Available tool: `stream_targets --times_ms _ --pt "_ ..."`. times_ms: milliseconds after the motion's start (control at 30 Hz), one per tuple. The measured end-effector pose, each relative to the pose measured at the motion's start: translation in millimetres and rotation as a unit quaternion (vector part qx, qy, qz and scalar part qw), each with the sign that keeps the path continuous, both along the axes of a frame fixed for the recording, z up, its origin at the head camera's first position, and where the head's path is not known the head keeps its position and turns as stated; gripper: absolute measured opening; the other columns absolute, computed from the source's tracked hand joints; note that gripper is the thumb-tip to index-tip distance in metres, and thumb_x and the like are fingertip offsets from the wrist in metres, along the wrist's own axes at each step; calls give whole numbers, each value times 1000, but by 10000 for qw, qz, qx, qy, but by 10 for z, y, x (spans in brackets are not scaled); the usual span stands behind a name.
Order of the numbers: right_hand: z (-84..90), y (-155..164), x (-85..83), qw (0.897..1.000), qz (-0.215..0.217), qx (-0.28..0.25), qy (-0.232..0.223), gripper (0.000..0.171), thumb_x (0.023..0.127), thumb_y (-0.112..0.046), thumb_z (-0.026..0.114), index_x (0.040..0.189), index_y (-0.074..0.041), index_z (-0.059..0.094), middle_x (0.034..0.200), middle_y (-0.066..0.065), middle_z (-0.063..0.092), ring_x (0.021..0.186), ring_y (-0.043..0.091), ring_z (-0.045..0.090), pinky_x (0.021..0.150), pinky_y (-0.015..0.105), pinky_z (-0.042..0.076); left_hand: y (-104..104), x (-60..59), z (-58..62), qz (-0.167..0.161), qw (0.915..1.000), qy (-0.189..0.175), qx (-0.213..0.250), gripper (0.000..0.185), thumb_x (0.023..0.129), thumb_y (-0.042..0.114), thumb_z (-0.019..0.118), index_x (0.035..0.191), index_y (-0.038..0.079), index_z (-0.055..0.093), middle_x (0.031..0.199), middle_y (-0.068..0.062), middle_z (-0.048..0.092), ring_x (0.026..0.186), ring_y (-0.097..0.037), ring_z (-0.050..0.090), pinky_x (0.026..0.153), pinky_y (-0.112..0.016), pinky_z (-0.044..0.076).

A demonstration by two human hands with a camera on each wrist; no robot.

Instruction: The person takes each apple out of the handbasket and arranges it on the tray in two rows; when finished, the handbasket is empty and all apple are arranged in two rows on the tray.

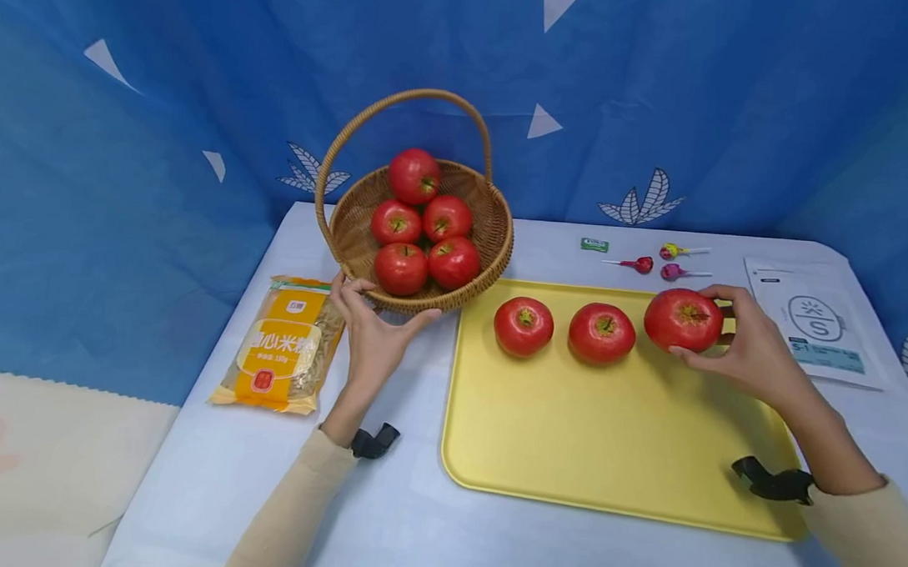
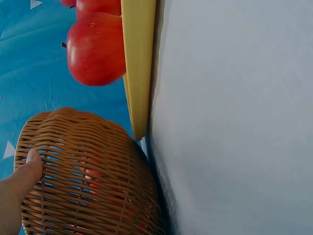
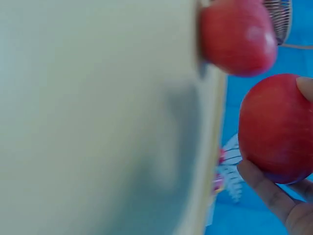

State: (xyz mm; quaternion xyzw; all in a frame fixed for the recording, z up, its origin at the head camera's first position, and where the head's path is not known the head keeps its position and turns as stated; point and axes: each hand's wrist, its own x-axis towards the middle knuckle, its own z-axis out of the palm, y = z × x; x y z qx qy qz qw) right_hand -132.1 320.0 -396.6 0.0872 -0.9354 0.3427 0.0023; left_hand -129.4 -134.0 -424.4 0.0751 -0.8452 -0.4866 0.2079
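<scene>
Red apple (image 1: 683,319) in your right hand (image 1: 752,348), over the far right corner of the yellow tray (image 1: 614,439).
It looks firm, smooth, probably a little slippery and moderately heavy; your fingers curl around its sides, a good hold. Your left hand (image 1: 373,331) holds the wicker basket (image 1: 493,235) rim.

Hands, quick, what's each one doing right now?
Left hand: holds the basket by its rim.
Right hand: grips an apple at the tray.

Head view overhead; wrist views close.
</scene>
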Motion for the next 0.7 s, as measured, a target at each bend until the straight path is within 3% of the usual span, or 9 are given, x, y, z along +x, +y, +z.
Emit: stream_targets --times_ms 233,467,533,600,700 --pt "-301 39 131 9995 272 -25 165 90 63 -4 89 133 5 33 126 28 45 106 44 49 67 1 39 -4 3 -10 -12 10000 -35 37 87 66 50 87 110 9 23 156 -14 1 148 -29 9 117 -46 26" --pt "-308 -17 122 9987 505 24 -41 86 67 -7 88 134 2 34 127 25 46 108 42 50 69 5 42 -17 14 -9 -10 10000 -25 48 86 67 50 87 109 10 23 156 -14 0 148 -29 10 117 -47 27" --pt "-281 -20 108 9983 536 87 -228 86 70 -11 88 135 2 33 128 25 46 110 43 50 73 15 53 -18 14 -8 -9 10000 -11 57 86 67 49 87 109 10 23 157 -14 0 148 -29 9 117 -47 27" --pt "-242 -25 97 9973 542 199 -445 89 72 -16 88 136 2 30 130 26 44 112 44 48 78 34 58 -16 11 -6 -27 10000 2 77 86 67 49 87 109 10 23 156 -14 0 148 -28 9 117 -46 26" --pt "-134 -54 50 9964 595 403 -446 93 72 -23 88 139 2 28 134 27 41 115 48 45 86 63 49 -11 5 -2 -62 10000 12 75 85 67 48 87 109 9 24 155 -14 2 148 -28 8 117 -46 26"
